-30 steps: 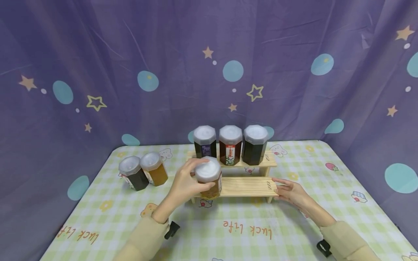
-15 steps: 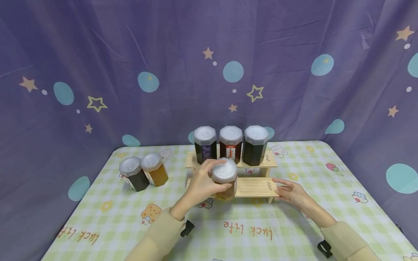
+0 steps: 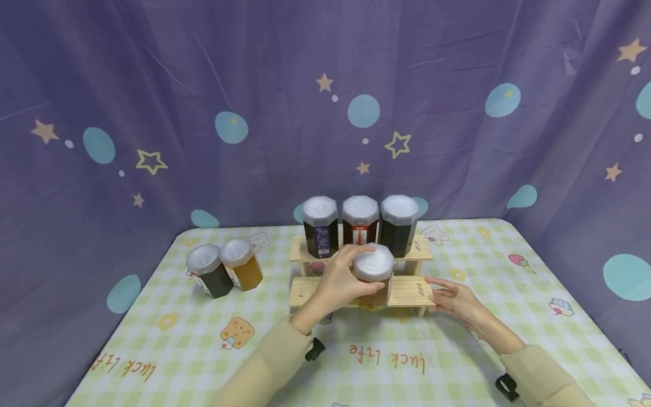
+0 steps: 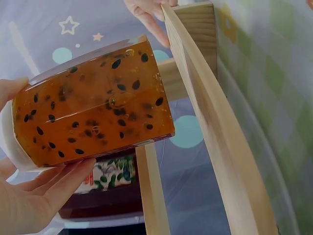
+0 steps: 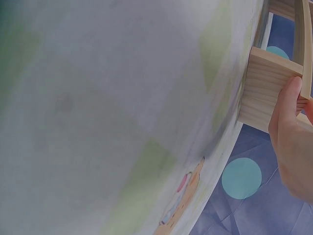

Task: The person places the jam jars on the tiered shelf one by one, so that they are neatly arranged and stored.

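My left hand holds a clear jar with a white lid, fingers and thumb around its upper part. The left wrist view shows this jar filled with amber jam and dark seeds, its base a little apart from the lower shelf. A two-step wooden rack stands below it. My right hand grips the right end of that lower step; in the right wrist view its thumb presses the wooden edge. Three dark jars line the upper step.
At the left of the table stand two more jars side by side, one dark and one golden. A green-checked tablecloth covers the table. Behind it hangs a purple curtain.
My left hand has carried the amber jar rightward along the front of the rack, from its left part to right of its middle. The right hand stays at the rack's end.
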`<state>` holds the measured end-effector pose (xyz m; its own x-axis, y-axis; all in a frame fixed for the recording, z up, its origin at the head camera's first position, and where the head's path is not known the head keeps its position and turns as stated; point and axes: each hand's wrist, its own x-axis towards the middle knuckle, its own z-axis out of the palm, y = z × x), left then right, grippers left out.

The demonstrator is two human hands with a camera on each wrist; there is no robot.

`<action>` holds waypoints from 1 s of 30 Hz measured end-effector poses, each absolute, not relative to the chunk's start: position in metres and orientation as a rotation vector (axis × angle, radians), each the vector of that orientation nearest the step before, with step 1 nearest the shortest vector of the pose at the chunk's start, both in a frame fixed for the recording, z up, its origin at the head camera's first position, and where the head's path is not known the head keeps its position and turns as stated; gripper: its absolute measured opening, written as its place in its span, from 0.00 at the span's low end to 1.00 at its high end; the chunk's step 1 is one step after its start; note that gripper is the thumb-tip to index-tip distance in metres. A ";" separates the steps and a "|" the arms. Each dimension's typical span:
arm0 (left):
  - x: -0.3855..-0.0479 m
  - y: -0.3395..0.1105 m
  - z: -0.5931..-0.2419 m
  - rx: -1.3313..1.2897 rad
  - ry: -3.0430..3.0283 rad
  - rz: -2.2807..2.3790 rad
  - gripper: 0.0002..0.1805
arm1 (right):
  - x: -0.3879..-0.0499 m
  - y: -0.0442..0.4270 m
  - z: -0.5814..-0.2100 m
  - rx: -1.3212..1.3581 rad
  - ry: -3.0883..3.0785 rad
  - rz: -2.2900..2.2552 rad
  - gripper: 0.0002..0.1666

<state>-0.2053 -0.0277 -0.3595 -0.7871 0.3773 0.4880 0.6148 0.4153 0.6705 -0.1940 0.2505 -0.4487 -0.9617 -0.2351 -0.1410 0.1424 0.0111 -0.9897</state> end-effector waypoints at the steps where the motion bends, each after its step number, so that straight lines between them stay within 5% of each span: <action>1: -0.206 -0.025 -0.360 -0.875 -2.404 -1.310 0.32 | -0.194 0.250 -0.449 -0.096 2.018 -2.040 0.32; 30: -0.221 0.017 -0.370 -0.911 -2.402 -1.302 0.32 | -0.194 0.250 -0.449 -0.058 2.072 -1.982 0.33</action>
